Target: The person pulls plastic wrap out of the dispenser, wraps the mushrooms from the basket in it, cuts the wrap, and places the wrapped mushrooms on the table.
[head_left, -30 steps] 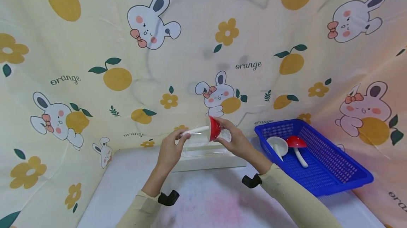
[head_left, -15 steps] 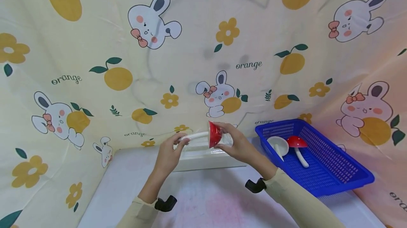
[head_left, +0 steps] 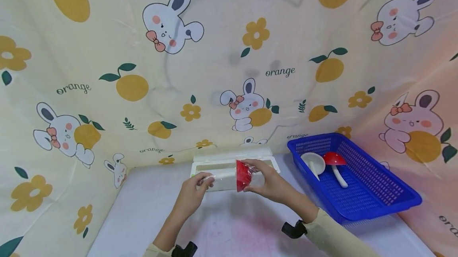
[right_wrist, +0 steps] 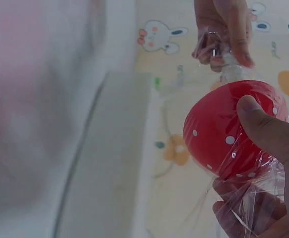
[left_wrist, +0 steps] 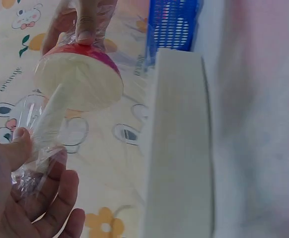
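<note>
A toy mushroom with a red white-dotted cap and a white stem lies sideways, wrapped in clear plastic film. My right hand grips the cap end, thumb on the red cap. My left hand pinches the film at the stem's end. Both hands hold it just above the white table, in front of a white oblong box.
A blue plastic basket stands at the right and holds a white mushroom piece and a red-capped mushroom. A printed cloth with rabbits and oranges hangs behind and at both sides.
Both hands have come down and toward me with the wrapped mushroom, from in front of the cloth to just above the table. The white box now shows behind them.
</note>
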The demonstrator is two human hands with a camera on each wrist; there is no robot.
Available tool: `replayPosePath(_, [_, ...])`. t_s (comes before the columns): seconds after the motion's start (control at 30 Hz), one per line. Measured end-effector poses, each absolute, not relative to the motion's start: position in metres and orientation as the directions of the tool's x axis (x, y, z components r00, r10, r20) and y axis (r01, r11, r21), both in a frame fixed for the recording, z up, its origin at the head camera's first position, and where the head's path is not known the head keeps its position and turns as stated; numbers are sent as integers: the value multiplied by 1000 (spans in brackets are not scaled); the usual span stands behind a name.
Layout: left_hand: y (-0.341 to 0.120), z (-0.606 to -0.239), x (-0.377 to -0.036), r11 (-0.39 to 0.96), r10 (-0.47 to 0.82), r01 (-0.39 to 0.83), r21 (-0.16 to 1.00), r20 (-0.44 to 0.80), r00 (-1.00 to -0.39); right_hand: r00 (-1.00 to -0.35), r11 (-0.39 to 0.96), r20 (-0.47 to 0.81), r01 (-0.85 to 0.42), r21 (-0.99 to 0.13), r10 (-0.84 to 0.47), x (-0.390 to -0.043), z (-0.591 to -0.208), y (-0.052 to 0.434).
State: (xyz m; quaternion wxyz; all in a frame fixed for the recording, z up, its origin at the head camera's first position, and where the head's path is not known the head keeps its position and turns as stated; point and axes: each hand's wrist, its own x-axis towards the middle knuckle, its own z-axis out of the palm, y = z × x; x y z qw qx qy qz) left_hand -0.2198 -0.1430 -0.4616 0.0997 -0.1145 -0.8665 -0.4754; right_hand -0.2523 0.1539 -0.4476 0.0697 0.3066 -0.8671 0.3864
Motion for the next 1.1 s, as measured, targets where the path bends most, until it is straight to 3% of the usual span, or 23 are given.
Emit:
replayPosePath(0.6, [-144,-520,-219,570,152,242,785,188,-970,-736,424,410,-657,-623,-538,-254,-520,154])
replayPosePath(0.97, [-141,-542,-235,653,141,218,726,165,-976,-624,336,511,-766,-547,-591,-265,-541,154])
replayPosePath(1.1, [-139,-545,-236,683,126,211,699,171,-977,-638,349,506,-757,-553,-581,-266,-543,152])
